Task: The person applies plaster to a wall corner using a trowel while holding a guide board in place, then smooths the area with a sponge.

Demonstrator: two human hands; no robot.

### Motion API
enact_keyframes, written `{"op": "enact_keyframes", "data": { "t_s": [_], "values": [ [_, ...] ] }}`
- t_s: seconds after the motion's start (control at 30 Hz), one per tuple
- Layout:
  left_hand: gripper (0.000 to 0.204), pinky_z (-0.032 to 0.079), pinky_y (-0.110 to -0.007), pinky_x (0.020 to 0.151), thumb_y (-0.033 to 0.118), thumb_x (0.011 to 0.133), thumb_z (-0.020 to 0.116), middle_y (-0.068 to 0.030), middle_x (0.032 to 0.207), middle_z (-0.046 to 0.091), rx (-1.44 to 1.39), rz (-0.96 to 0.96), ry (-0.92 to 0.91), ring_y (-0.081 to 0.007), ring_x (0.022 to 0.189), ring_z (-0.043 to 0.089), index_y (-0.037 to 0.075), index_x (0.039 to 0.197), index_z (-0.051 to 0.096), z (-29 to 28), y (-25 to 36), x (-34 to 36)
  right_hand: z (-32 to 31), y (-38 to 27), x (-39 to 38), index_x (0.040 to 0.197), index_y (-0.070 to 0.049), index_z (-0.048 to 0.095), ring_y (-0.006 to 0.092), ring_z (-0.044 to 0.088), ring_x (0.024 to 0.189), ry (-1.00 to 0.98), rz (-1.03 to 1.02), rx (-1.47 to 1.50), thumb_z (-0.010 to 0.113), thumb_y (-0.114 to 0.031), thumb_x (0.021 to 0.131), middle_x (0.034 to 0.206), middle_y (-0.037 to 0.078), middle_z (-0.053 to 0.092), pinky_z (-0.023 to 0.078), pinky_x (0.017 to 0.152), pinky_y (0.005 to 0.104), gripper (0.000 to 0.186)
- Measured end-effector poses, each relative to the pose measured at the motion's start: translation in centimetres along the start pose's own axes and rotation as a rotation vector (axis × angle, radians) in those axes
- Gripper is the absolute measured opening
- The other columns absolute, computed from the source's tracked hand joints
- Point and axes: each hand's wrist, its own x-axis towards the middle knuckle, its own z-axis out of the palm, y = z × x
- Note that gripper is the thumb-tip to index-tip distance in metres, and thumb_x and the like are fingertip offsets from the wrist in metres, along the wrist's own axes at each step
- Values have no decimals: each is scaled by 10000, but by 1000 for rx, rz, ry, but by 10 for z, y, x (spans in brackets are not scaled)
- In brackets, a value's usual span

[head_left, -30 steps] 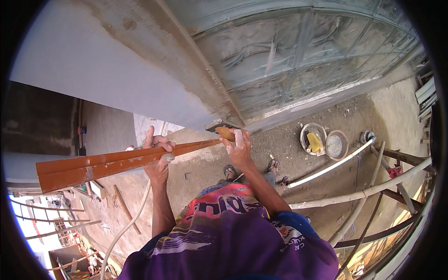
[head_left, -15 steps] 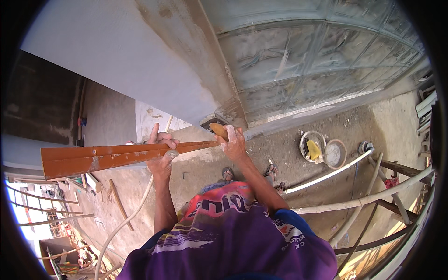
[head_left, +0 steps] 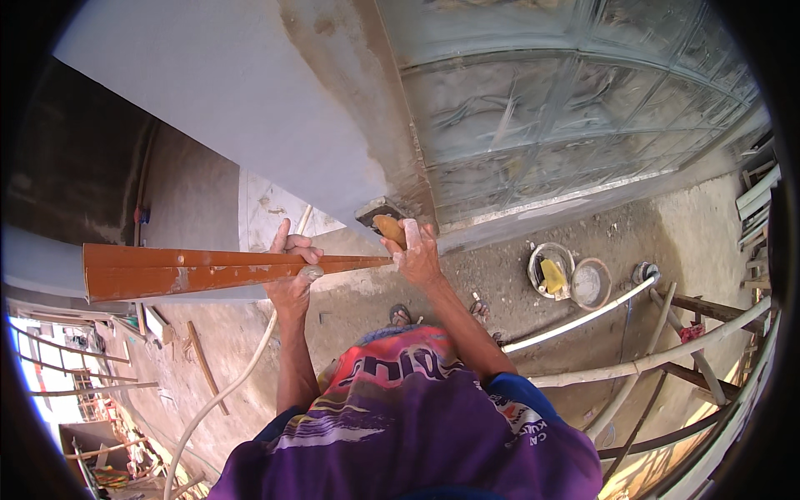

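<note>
My left hand (head_left: 293,265) is closed round a long orange-brown bar (head_left: 200,273), with its fingers over the upper edge and the thumb on the near face. The bar runs from the far left to just short of my right hand (head_left: 417,253). That hand grips a plastering float (head_left: 389,227) by its rounded tan handle. The float's dark, smeared plate lies beside the lower end of the pale wall (head_left: 308,142), close to the wet brown plaster strip (head_left: 342,58); whether it touches is hard to tell. Whitish residue coats my fingers.
A glass-block panel (head_left: 508,100) adjoins the wall. Right of my feet stand a pail (head_left: 535,265) holding a yellow thing, and a round basin (head_left: 590,283). A white pipe (head_left: 583,315) and wooden poles (head_left: 658,358) lie at right; a pale hose (head_left: 221,396) curves at left.
The float has drawn slightly away from the wall's corner, showing more of its plate. The bar's left end sits a little higher and nearer. Both hands keep their grips, and the view has shifted slightly.
</note>
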Motion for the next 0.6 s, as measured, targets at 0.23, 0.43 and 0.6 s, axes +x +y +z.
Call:
{"op": "enact_keyframes", "data": {
  "t_s": [0.23, 0.43, 0.6],
  "values": [
    [827, 565, -338, 732, 307, 676, 803, -98, 930, 573, 38, -13, 54, -153, 724, 589, -61, 1310, 422, -5, -3, -2, -43, -35, 38, 976, 43, 509, 331, 545, 795, 251, 56, 87, 758, -139, 731, 877, 202, 595, 478, 668, 410, 393],
    [808, 542, -322, 759, 146, 647, 820, -111, 971, 570, -37, -38, 35, -145, 755, 579, -39, 1326, 422, -2, -3, -2, -23, -19, 34, 1004, 35, 503, 339, 551, 796, 57, 7, 3, 737, -147, 747, 867, 194, 589, 419, 705, 439, 392],
    [823, 540, -315, 765, 164, 635, 825, -105, 970, 570, -108, -10, 19, -141, 752, 578, -41, 1324, 424, -7, -8, 1, -21, -20, 7, 984, 27, 513, 345, 573, 795, 41, 6, 49, 734, -146, 745, 864, 193, 600, 407, 753, 426, 369]
  ]
}}
